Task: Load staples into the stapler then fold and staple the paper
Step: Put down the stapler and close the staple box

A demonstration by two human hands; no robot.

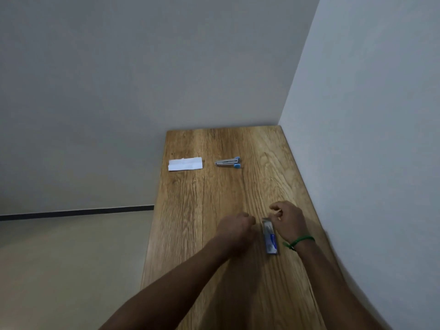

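Observation:
A small blue and white staple box (270, 236) lies on the wooden table (214, 198) near its right side. My right hand (289, 222), with a green band at the wrist, sits against the box's right edge, its curled fingers and thumb at the box's far end. My left hand (235, 226) is curled in a loose fist just left of the box and holds nothing that I can see. Farther away lie a metal stapler (228, 162) with blue ends and, left of it, a folded white paper (185, 164). Neither is touched.
The table stands in a corner, with a grey wall behind it and another along its right edge. Its left edge drops to a beige floor (71, 258). Bare wood lies between the hands and the stapler.

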